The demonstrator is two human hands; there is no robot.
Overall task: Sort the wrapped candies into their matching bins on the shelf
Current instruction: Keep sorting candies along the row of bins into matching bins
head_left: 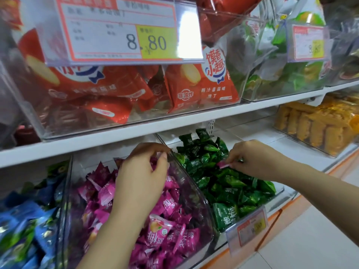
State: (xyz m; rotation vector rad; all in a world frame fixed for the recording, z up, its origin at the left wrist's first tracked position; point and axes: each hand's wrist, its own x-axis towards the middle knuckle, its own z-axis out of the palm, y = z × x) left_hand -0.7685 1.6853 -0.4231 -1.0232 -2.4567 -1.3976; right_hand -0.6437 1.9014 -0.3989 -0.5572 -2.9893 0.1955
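Head-worn, close, downward onto bins (pixel 191 200)

White shelf boards (pixel 116 133), an orange-edged base (pixel 289 207), and a pale, perhaps tiled, floor (pixel 314 241).

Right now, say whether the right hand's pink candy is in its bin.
Out: the right hand pinches the pink candy at the green bin.

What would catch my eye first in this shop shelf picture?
A big price tag reading 8.80 hangs at top centre over red snack packs. Below, at centre, the right hand pinches one pink candy above the green candies, while the left hand reaches among the pink candies just left of them.
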